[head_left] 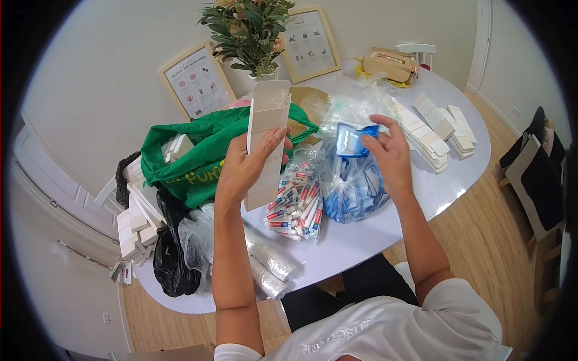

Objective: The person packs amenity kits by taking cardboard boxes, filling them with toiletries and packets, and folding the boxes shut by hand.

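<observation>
My left hand [248,165] is wrapped round a tall pale cardboard box [268,117], held upright with its top flap raised. Between the thumb and fingers of my right hand [390,153] is a small blue sachet [348,141], a little to the right of the box. Below that sachet, a clear plastic bag of blue packets [355,195] rests on the table. Beside it lies a clear bag of small toothpaste tubes [295,207], mostly white with red and blue.
A green cloth bag [201,150] with boxes inside lies at left, near a black plastic bag [171,256] and clear plastic rolls [268,259]. Pale boxes [433,114] sit at right. Framed signs [197,81] and a plant [247,33] stand behind on the white table [337,253].
</observation>
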The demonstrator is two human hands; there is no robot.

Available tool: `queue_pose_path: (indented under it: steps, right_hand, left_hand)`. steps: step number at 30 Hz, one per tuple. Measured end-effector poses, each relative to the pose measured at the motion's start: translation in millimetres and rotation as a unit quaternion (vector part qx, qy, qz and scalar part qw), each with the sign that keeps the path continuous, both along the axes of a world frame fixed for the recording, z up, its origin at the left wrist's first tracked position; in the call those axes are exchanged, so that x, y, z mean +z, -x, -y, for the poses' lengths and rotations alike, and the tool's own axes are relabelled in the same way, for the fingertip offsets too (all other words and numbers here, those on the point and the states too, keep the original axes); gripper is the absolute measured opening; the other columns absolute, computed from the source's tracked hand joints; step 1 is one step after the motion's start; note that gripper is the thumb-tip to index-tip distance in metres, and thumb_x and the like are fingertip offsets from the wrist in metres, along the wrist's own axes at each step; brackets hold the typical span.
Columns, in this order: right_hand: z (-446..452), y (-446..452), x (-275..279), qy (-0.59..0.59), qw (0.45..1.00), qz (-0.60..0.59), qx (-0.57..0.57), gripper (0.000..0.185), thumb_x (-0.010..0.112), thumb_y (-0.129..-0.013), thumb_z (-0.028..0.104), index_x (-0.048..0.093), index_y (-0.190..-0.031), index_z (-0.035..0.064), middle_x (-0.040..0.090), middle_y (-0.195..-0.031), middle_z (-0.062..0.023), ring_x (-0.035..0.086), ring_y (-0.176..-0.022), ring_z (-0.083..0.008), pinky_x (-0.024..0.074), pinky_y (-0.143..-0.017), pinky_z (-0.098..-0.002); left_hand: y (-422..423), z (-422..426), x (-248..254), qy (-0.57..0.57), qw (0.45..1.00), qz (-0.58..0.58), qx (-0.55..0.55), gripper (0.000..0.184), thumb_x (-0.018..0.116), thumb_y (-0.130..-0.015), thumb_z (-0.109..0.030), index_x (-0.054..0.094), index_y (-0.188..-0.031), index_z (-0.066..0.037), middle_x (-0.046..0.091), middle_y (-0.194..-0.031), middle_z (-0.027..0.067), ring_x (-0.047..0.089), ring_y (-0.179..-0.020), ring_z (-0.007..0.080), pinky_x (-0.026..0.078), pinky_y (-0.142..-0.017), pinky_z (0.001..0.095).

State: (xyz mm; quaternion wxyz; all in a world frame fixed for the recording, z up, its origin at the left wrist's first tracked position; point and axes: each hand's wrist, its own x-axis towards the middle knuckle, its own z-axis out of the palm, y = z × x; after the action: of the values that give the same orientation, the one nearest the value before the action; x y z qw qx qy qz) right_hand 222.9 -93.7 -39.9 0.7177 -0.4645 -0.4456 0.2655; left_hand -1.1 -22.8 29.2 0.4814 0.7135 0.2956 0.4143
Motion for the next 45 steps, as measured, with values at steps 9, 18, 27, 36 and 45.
queue_pose_path:
  steps: [9,18,27,36,45]
  right_hand:
    - [14.7,-0.7,70.9,-0.143,0.980,0.024,0.137,0.024,0.054,-0.090,0.008,0.049,-0.113,0.0017,0.058,-0.085,-0.0023,0.055,-0.078,-0.0084,0.0463,-0.058,-0.0210]
    - [-28.5,26.0,123.8,-0.284,0.897,0.337,0.043,0.016,0.057,-0.085,0.009,0.054,-0.099,0.0018,0.055,-0.065,-0.0070,0.050,-0.055,-0.0088,0.0418,-0.053,-0.0248]
    - [-22.0,22.9,140.1,-0.227,0.791,0.566,0.039,0.013,0.055,-0.083,0.009,0.056,-0.094,0.0050,0.057,-0.079,-0.0083,0.055,-0.076,-0.0205,0.0435,-0.066,-0.0337]
    - [-14.7,37.5,149.5,-0.337,0.608,0.704,-0.145,0.012,0.059,-0.077,0.011,0.057,-0.088,0.0069,0.058,-0.083,-0.0067,0.052,-0.090,-0.0229,0.0375,-0.076,-0.0358]
    - [-27.7,41.5,145.2,-0.303,0.826,0.467,0.090,0.015,0.056,-0.072,0.001,0.064,-0.084,0.0013,0.066,-0.077,-0.0110,0.063,-0.071,-0.0267,0.0465,-0.064,-0.0344]
  left_hand:
    - [-5.2,1.0,-4.6,0.007,0.997,-0.017,-0.068,0.037,0.060,-0.088,-0.033,0.062,-0.105,0.000,0.063,-0.082,0.0058,0.060,-0.070,0.0122,0.049,-0.062,0.0251]
    - [-4.1,0.1,-5.2,0.002,0.994,0.002,-0.107,0.036,0.061,-0.088,-0.032,0.062,-0.103,0.001,0.063,-0.082,0.0069,0.061,-0.071,0.0143,0.049,-0.063,0.0265]
    - [-6.8,2.4,-5.5,-0.007,0.995,-0.007,-0.095,0.039,0.062,-0.087,-0.033,0.062,-0.104,0.001,0.063,-0.083,0.0075,0.062,-0.071,0.0145,0.051,-0.064,0.0267]
    - [-4.6,8.3,1.0,0.004,0.994,0.032,-0.102,0.031,0.061,-0.090,-0.026,0.062,-0.105,0.001,0.063,-0.081,0.0039,0.058,-0.070,0.0097,0.047,-0.059,0.0229]
    - [-3.0,10.8,2.6,-0.013,0.993,0.046,-0.108,0.032,0.061,-0.090,-0.027,0.062,-0.105,0.001,0.063,-0.081,0.0039,0.058,-0.071,0.0098,0.047,-0.060,0.0234]
